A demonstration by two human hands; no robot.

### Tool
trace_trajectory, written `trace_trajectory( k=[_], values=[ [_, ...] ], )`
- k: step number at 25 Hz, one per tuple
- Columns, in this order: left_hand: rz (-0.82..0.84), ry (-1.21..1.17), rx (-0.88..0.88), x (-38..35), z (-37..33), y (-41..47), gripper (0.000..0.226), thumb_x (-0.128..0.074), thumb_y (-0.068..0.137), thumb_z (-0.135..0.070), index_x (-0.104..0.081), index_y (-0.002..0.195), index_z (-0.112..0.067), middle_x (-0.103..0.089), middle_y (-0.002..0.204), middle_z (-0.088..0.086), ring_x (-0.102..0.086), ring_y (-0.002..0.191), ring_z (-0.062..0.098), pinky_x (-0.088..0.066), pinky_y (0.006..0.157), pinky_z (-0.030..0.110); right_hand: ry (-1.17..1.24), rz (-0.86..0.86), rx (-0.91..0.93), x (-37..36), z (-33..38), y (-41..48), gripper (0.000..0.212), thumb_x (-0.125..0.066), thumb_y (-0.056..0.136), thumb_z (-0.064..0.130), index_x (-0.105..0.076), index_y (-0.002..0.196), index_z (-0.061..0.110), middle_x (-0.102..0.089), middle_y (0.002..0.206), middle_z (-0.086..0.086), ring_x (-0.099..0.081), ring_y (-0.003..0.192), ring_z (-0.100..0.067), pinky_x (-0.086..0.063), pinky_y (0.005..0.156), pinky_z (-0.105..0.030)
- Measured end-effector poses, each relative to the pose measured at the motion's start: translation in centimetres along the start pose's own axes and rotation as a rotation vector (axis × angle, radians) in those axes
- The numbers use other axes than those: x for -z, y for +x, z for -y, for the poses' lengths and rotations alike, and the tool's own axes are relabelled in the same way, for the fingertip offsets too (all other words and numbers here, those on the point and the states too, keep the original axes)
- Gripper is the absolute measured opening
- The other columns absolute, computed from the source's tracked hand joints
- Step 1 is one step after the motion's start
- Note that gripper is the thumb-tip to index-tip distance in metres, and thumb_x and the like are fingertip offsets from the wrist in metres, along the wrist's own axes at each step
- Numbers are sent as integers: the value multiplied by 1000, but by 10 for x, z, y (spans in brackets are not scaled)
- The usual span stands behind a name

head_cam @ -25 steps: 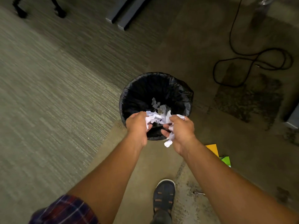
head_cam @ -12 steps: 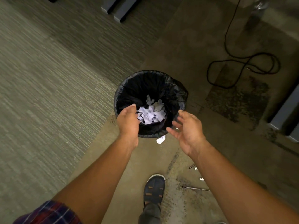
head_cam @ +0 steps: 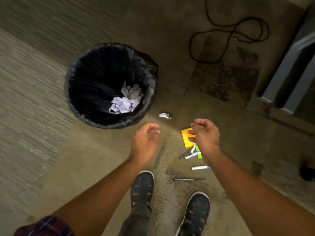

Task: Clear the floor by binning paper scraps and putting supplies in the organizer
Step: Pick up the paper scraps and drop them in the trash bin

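A round bin with a black liner [head_cam: 81, 106] stands on the floor, white paper scraps [head_cam: 125, 103] lying at its bottom. One crumpled white scrap [head_cam: 165, 115] lies on the floor just right of the bin. My left hand [head_cam: 144, 142] hovers below the bin, fingers loosely curled and holding nothing. My right hand [head_cam: 204, 135] hangs empty over an orange sticky pad [head_cam: 185, 137]. Under it lie a green pad [head_cam: 198, 153], a dark pen [head_cam: 184, 154], a white marker [head_cam: 200, 167] and a thin dark rod [head_cam: 189, 179].
My two dark shoes [head_cam: 142, 186] stand on the bare floor just below the supplies. A black cable [head_cam: 226, 33] coils at the top right. Grey furniture legs [head_cam: 289, 72] stand at the right edge, and carpet [head_cam: 30, 99] covers the left side.
Both hands let the paper scraps fall into the bin, then drew back from it. One scrap fell outside beside the bin. My view shifted right, showing the supplies.
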State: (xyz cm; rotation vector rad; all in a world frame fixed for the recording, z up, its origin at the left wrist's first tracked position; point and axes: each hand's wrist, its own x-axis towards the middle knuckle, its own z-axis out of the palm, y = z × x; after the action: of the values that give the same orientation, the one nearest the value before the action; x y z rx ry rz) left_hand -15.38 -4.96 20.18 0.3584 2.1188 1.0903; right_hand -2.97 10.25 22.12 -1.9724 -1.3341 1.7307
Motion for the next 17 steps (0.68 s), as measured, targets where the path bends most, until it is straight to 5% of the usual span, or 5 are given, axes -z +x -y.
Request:
trace_trajectory(
  k=[3,11,14,17],
  values=[
    [-46,147,136,-29,58,36,22,-66,88,-4,-71,108,-11,-73,110,15,-70,99,33,-57,91,44,-53,-5,2,23,-52,33,19,-62,92,4,-65,109,11,-69,89,-9,-67,77,-23,-60,67,-42],
    [142,916,34,-74,142,109,49,-65,91,-16,-48,136,-9,-49,134,25,-49,124,42,-43,106,44,-233,-104,-57,72,-183,114,23,-63,90,8,-66,113,11,-73,106,-21,-71,91,-38,-60,82,-59],
    [142,935,-47,-79,152,114,28,-60,92,-5,-61,121,-5,-54,129,29,-54,117,47,-48,98,45,-308,-111,-31,73,-211,118,20,-66,89,12,-68,109,15,-74,96,-9,-70,85,-31,-59,84,-52],
    [115,848,-49,-81,156,111,15,-56,92,0,-66,101,-7,-60,117,26,-59,104,43,-48,83,39,-387,-85,25,67,-224,117,19,-68,88,15,-70,107,16,-69,86,7,-68,81,-18,-55,79,-28]
  ],
)
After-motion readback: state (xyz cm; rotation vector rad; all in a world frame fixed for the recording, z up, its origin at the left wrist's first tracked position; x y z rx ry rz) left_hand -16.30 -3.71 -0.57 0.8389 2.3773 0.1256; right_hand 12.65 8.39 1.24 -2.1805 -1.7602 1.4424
